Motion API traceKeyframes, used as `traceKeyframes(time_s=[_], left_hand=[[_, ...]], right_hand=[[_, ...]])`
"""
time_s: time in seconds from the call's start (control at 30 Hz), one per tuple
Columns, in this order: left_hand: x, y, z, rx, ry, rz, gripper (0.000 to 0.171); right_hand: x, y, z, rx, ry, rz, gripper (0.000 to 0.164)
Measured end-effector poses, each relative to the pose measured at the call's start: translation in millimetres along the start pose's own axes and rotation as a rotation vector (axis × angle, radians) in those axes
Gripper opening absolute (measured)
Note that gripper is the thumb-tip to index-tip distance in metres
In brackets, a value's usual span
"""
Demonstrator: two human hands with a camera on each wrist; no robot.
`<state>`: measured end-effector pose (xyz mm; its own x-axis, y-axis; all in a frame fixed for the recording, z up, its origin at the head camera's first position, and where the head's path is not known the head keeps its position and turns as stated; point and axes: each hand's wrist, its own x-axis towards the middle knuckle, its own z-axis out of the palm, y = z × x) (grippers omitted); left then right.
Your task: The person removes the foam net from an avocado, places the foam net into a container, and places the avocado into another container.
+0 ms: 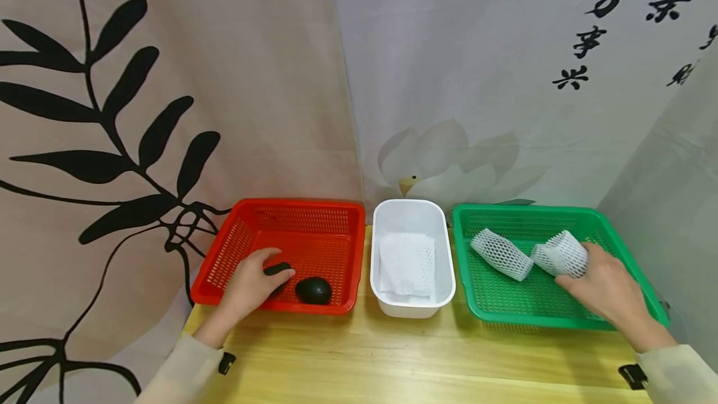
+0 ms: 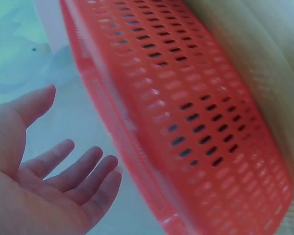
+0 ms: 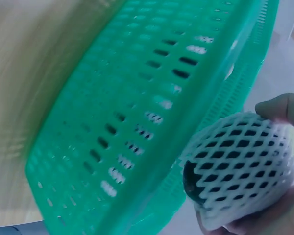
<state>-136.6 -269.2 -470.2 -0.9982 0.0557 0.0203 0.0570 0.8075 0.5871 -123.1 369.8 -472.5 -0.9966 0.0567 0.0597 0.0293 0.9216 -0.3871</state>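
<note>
In the head view my left hand (image 1: 250,282) reaches over the red basket (image 1: 305,204), above a dark green avocado (image 1: 277,270) partly hidden by the fingers. Its fingers are spread apart in the left wrist view, with nothing between them there. A second avocado (image 1: 313,290) lies just to the right in that basket. My right hand (image 1: 611,285) grips an avocado in a white foam net (image 3: 245,166) over the green basket (image 1: 538,317); a dark end of the fruit shows at the net's opening. Another white foam net (image 1: 502,254) lies to its left inside the basket.
A white plastic tub (image 1: 412,309) stands between the two baskets, with flat white foam nets (image 1: 407,264) in it. All three containers sit on a wooden table (image 1: 392,354). Behind them hangs a printed cloth (image 1: 269,80).
</note>
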Motion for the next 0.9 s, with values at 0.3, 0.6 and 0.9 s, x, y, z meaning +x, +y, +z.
traceKeyframes(time_s=[0.3,0.6,0.9], left_hand=[[-11.4,19.9,-3.1,-0.013,0.059,0.063,0.058],[-19.0,36.4,1.1,-0.014,0.094,0.086,0.056],[-27.2,51.8,8.2,-0.041,0.102,0.123,0.053]], right_hand=[[-8,-26,-5,-0.027,0.056,-0.08,0.076],[-16,-54,-5,-0.053,0.168,-0.208,0.068],[-29,-84,5,-0.077,0.221,-0.314,0.068]])
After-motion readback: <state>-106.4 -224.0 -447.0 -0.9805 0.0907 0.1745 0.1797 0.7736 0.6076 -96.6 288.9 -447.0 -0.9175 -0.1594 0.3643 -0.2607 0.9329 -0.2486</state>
